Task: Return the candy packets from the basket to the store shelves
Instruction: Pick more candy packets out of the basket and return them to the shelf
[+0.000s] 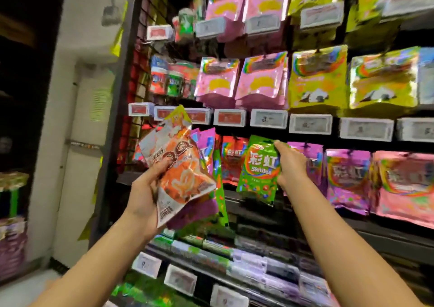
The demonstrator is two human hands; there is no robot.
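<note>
— What have my hands got?
— My right hand point(290, 166) pinches the green Skittles packet point(259, 169) upright against the shelf row point(352, 140). My left hand point(145, 194) grips a fanned stack, the orange-and-white packet point(178, 168) nearest, tilted left.

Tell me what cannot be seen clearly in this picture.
- Basket: outside the head view.
- Price tags: print blurred.
- Packets behind the orange packet in the left hand: count hidden by it.
- Peg for the green packet: hidden by packet and right hand.
</note>
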